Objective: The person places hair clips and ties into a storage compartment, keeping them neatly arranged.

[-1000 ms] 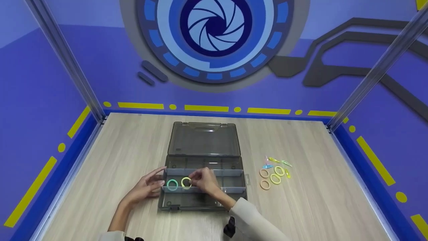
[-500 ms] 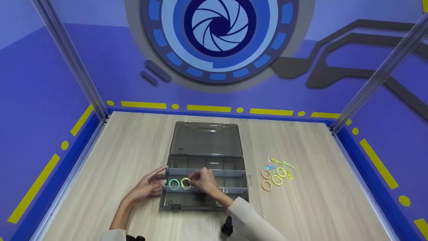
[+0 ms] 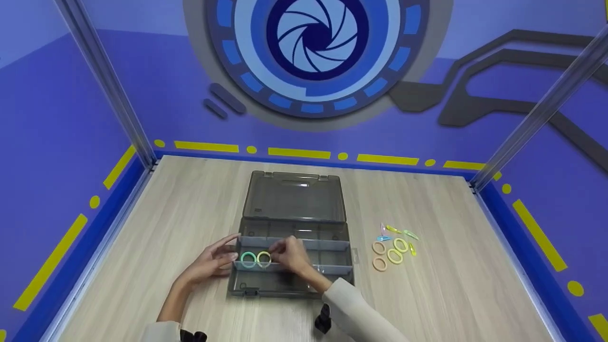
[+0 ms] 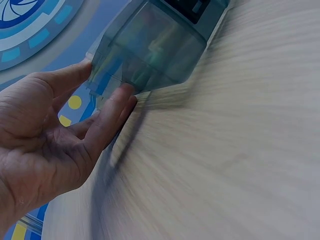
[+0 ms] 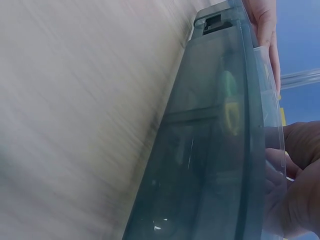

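A smoky see-through divided organizer box (image 3: 289,284) lies on the table with its lid folded back. In its middle row, at the left end, a green hair tie (image 3: 248,260) stands beside a yellow hair tie (image 3: 264,259), their edges close together. My right hand (image 3: 292,256) reaches into that row and pinches the yellow hair tie at its right edge. My left hand (image 3: 206,263) rests against the box's left side, fingers extended. The left wrist view shows its fingertips (image 4: 122,92) at the box's wall. Through the box wall, the right wrist view shows both ties blurred.
Right of the box lie peach hair ties (image 3: 379,264), yellow hair ties (image 3: 394,256) and several small hair clips (image 3: 411,235) in yellow, green, blue and pink. The open lid (image 3: 294,197) extends toward the back. Blue printed walls (image 3: 304,137) enclose the table.
The yellow hair tie has shifted slightly left within the row, closer to the green one, with my right hand on it. My left hand stays at the box side. The head view has turned slightly.
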Action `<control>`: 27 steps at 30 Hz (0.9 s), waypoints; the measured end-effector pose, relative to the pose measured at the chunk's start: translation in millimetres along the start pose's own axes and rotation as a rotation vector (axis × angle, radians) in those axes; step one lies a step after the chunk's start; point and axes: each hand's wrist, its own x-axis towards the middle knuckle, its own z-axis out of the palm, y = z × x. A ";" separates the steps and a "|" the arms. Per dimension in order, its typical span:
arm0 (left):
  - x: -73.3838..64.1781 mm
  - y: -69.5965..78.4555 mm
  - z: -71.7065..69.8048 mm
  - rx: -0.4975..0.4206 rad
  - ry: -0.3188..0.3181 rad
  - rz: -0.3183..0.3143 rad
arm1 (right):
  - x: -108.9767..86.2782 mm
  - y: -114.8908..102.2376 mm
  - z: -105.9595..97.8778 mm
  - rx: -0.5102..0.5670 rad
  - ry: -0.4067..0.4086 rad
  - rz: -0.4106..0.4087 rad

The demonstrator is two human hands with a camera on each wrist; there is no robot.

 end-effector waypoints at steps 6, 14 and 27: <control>2.3 2.2 0.1 0.015 0.004 -0.010 | -0.3 -1.0 -9.0 0.111 -0.026 0.062; 3.7 4.8 -0.3 0.027 0.008 -0.015 | -5.5 4.0 -26.1 0.315 -0.093 0.124; 2.9 1.7 1.7 0.035 0.076 -0.085 | -21.9 20.4 -57.9 0.396 -0.142 0.150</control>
